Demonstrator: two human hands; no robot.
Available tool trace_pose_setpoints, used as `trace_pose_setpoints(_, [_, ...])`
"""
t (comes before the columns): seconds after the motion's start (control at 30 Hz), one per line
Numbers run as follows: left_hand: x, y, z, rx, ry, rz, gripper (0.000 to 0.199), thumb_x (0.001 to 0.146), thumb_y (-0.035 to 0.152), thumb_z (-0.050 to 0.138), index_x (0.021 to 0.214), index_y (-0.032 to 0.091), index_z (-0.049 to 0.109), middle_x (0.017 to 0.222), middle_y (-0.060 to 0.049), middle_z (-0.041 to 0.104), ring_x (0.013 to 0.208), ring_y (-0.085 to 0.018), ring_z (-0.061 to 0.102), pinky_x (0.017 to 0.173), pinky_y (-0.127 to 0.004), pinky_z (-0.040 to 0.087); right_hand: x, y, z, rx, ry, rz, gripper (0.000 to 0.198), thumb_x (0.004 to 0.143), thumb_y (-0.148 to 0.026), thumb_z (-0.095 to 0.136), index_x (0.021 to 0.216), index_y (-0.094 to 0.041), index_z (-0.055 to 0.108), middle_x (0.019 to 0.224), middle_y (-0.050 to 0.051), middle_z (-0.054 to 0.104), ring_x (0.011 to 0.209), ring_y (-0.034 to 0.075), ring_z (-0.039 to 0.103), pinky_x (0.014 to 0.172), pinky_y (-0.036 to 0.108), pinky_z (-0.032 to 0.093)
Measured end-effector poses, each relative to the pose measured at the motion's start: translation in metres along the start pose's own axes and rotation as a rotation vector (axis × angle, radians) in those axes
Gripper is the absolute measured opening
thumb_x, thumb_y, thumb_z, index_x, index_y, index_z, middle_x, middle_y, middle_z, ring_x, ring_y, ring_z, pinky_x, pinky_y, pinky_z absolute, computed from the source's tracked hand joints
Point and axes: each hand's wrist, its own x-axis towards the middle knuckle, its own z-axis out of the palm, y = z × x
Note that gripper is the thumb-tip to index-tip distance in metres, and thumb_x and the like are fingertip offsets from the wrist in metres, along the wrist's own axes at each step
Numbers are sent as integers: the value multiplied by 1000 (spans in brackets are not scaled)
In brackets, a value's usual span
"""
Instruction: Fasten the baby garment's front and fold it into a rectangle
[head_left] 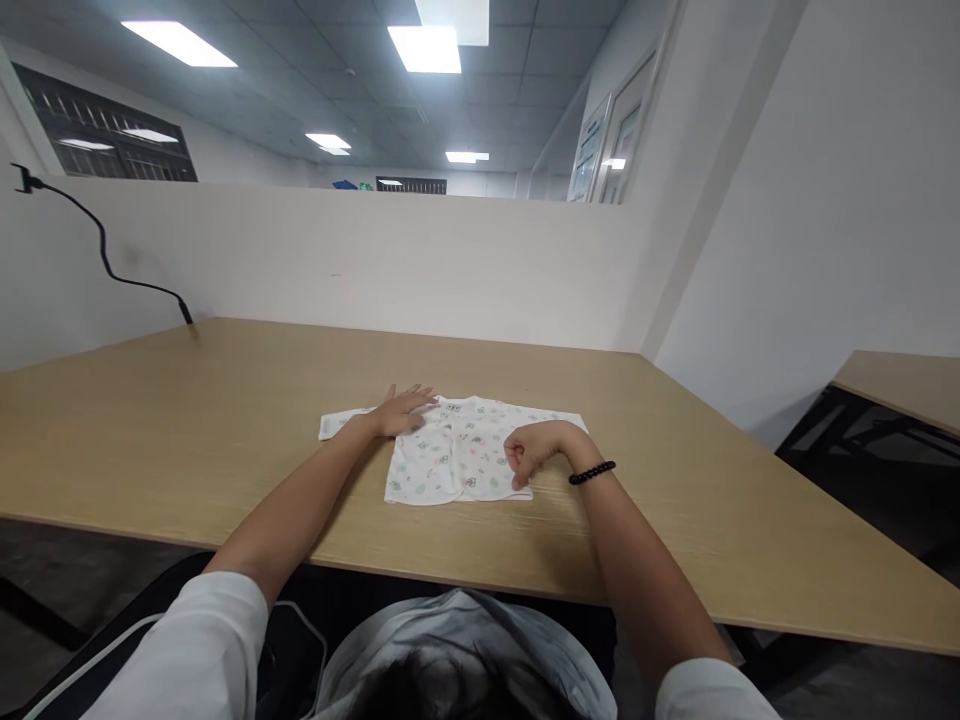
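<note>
Small shirt [427, 465] is flat on the bench [247, 400], front side of it, centred ahead of the person. Long axis runs left-right along the sleeves; hem faces the person. Neither hand is nearer: left hand [405, 410] rests over the left shoulder area, fingers spread; right hand [541, 450] is at the right side edge near the hem, fingers curled. Can't tell if they pinch cloth. Shirt is white, small green, pink and dark prints, front seam down the middle, slight creases.
</note>
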Motion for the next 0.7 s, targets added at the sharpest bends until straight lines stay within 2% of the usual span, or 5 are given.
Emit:
trace_pose_setpoints(0.17, [7, 43, 6, -41, -29, 249, 58, 98, 61, 24, 152, 39, 25, 162, 1, 14, 149, -28, 2, 114, -57, -8, 2, -30, 13, -263, 34, 91, 41, 47, -32, 88, 76, -20, 62, 71, -2, 61, 68, 17, 57, 58, 25, 40])
trace_pose_setpoints(0.3, [13, 52, 16, -46, -111, 290, 57, 100, 59, 20, 153, 37, 24, 162, 0, 10, 149, -29, -2, 115, -56, -5, 3, -37, 17, -393, 37, 193, 40, 51, -20, 84, 84, -20, 62, 77, -2, 64, 74, 20, 61, 61, 27, 43])
trace_pose_setpoints(0.5, [15, 43, 22, -72, -132, 282, 56, 101, 57, 21, 153, 36, 23, 163, -3, 10, 149, -29, 1, 115, -54, -1, -2, -30, 14, -294, 3, 73, 40, 54, -18, 82, 88, -19, 61, 80, -2, 65, 76, 18, 63, 63, 25, 45])
trace_pose_setpoints(0.63, [14, 45, 20, -78, -146, 276, 57, 101, 57, 21, 153, 36, 23, 163, -4, 11, 149, -28, 2, 115, -55, -2, 2, -26, 14, -188, -115, 97, 39, 51, -20, 85, 82, -17, 60, 71, -3, 63, 70, 17, 63, 63, 25, 47])
trace_pose_setpoints(0.7, [11, 48, 17, -82, -158, 268, 58, 100, 59, 23, 153, 35, 23, 163, -4, 10, 149, -29, 2, 115, -56, -2, 4, -24, 14, -116, -154, 63, 37, 52, -25, 85, 78, -17, 60, 67, -3, 62, 68, 16, 62, 63, 25, 47])
